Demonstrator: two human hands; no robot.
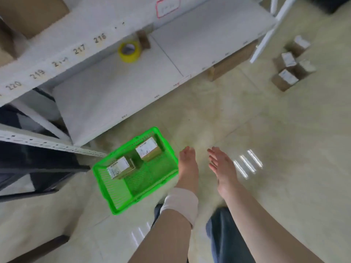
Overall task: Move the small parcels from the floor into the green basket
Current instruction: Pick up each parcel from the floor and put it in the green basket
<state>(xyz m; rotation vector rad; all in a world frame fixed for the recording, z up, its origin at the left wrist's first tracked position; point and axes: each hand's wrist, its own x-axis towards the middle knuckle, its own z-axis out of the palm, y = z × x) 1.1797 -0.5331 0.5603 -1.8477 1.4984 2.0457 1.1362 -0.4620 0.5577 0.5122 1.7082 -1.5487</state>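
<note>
Up and to the left of the green basket (146,177) stands a white shelf (114,88). Its front rail carries the numbers 216 to 220, one of them too blurred to read. A large cardboard box (32,14) sits on the upper level, far up-left of the basket. On the lower board, straight above the basket, lies a roll of yellow tape (130,51), with a small brown block (143,39) just beside it.

The basket rests on the pale floor (275,149) at the foot of the shelf. It holds two small parcels, both brown with white labels facing up. One parcel (121,168) lies near the basket's left corner. The other parcel (148,151) lies toward its far corner, close to the first.

Just right of the basket's right rim hangs the left hand (188,168), fingers straight and pressed together, holding nothing. A white wrap (181,204) circles its wrist. Further right of the basket is the right hand (222,168), fingers straight and slightly spread, palm turned toward the left hand, also holding nothing. Blue trousers (222,234) show below the arms.

Far up and to the right of the basket, beyond a slanted white post (266,37), four more small parcels (286,60) sit clustered on the floor, well apart from the basket. A long brown box (231,63) lies under the shelf's right end.
</note>
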